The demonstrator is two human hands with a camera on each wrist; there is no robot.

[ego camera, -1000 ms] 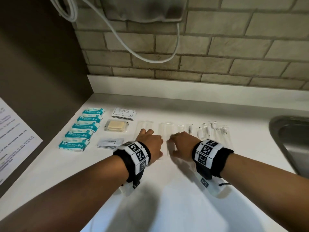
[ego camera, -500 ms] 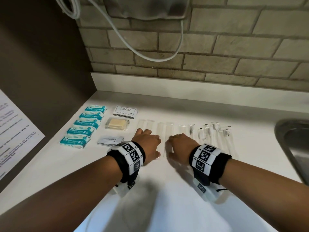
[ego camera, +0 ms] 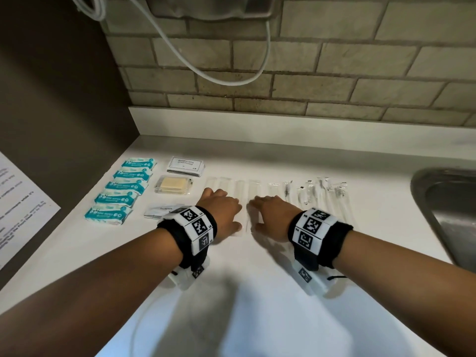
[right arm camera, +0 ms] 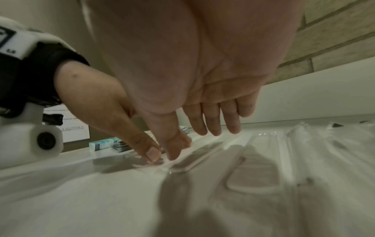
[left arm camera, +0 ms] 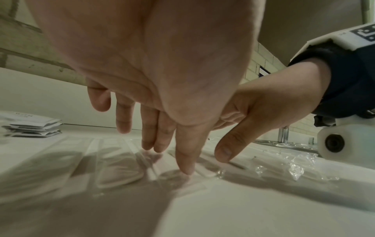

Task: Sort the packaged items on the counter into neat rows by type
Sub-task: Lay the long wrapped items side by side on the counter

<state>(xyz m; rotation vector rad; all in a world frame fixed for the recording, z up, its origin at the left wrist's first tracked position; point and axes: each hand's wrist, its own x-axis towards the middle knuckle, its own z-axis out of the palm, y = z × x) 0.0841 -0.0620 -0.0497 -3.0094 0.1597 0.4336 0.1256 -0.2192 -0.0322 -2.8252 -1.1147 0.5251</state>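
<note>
A row of long clear-wrapped packets (ego camera: 242, 188) lies across the white counter (ego camera: 257, 292). My left hand (ego camera: 221, 212) and right hand (ego camera: 270, 212) rest side by side on the near ends of the middle packets. In the left wrist view the left hand's fingers (left arm camera: 162, 141) reach down straight, their tips and the thumb touching the clear packets (left arm camera: 113, 162). In the right wrist view the right hand (right arm camera: 194, 121) also has straight fingers, its thumb pressing a clear packet (right arm camera: 253, 176) beside the left thumb (right arm camera: 150, 152). Neither hand grips anything.
Several teal wipe packs (ego camera: 121, 193) form a column at the left. Beside them lie shampoo sachets (ego camera: 186, 166), a wrapped soap bar (ego camera: 173, 185) and a toothpaste sachet (ego camera: 159, 212). Crinkled clear packets with black bits (ego camera: 322, 193) lie at the right, near a steel sink (ego camera: 443, 202).
Both hands stay on the clear packets in nearly the same spot. Only the head view has shifted a little.
</note>
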